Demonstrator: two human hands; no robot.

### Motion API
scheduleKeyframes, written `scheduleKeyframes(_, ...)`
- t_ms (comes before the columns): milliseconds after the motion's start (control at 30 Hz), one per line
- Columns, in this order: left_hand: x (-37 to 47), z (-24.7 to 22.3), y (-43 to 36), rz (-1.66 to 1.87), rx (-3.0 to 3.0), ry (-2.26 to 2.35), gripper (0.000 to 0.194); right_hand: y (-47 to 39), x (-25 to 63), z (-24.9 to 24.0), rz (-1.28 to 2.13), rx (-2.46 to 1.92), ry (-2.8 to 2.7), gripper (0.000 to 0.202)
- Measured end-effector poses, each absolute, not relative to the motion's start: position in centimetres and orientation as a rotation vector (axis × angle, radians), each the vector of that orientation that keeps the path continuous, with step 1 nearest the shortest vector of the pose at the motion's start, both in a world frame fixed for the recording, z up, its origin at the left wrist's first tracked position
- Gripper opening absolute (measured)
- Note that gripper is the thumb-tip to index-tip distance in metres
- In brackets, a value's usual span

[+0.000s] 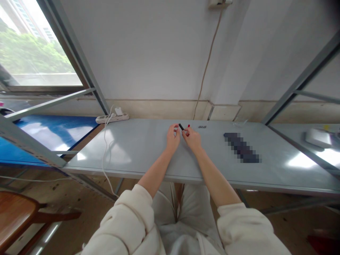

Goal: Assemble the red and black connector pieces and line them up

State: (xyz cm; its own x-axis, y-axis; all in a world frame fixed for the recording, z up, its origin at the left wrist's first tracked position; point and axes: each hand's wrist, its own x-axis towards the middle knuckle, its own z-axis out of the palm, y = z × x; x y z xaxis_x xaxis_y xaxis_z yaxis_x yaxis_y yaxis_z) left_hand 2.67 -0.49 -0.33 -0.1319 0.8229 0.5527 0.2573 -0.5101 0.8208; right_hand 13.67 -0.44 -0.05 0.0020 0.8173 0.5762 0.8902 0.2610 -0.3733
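Between left hand (173, 138) and right hand (193, 140), over the grey surface (140, 145): one black stick (181, 126), pinched by the right; left curled at its far end, grip unclear. Right of both hands: a row of small dark pieces (202, 126), too tiny to count; one pixelated dark object (241, 147). Left: one power strip (108, 119).

Single head-worn view, forward and down across a grey table (143, 141)
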Motion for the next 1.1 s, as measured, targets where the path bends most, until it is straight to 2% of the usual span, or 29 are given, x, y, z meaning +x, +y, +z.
scheduleKeyframes(133, 2.9, -0.4, -0.2, 1.635, 1.504, 1.183, 0.041, -0.5, 13.4, 0.0, -0.111, -1.545, -1.845, 0.031)
scheduleKeyframes(333, 1.9, -0.1, 1.4, 1.432, 1.626, 1.363, 0.018, -0.7, 13.3, 0.1, -0.031, -1.567, -1.903, 0.031)
scheduleKeyframes(500, -1.5, 1.1, 2.6, 1.198, 1.782, 1.861, 0.019, -0.7, 13.3, 0.2, -0.018, -1.558, -1.910, 0.031)
scheduleKeyframes(667, -5.0, 0.2, 2.5, 1.072, 1.712, 2.244, 0.023, -1.0, 13.2, 0.4, 0.001, -1.568, -1.897, 0.030)
scheduleKeyframes(1100, -6.1, -0.8, 2.6, 0.916, 1.661, 2.369, 0.021, -0.9, 14.1, 1.1, -0.062, -1.450, -1.726, 0.029)
